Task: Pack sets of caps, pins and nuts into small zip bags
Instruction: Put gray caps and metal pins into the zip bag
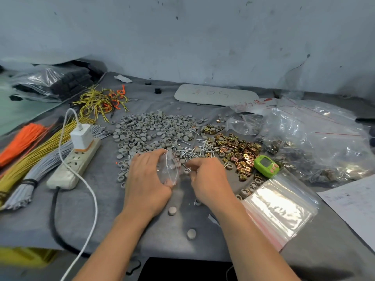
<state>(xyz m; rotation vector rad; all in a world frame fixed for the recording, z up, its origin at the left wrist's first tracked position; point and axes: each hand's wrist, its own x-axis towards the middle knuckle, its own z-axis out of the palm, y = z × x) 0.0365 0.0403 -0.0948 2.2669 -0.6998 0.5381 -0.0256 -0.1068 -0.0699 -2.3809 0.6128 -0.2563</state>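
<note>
Two loose caps (172,211) lie nearest you on the desk (26,224) | your left hand (146,183) grips a small zip bag (170,171), fingers curled round it | your right hand (209,179) sits curled at the bag's mouth, grasp unclear | beyond: pins (189,149), nuts (237,149) to their right, cap pile (146,128) farthest

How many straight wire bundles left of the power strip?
3: orange bundle outermost, yellow bundle next, grey bundle beside the power strip. Others may lie outside the frame.
</note>
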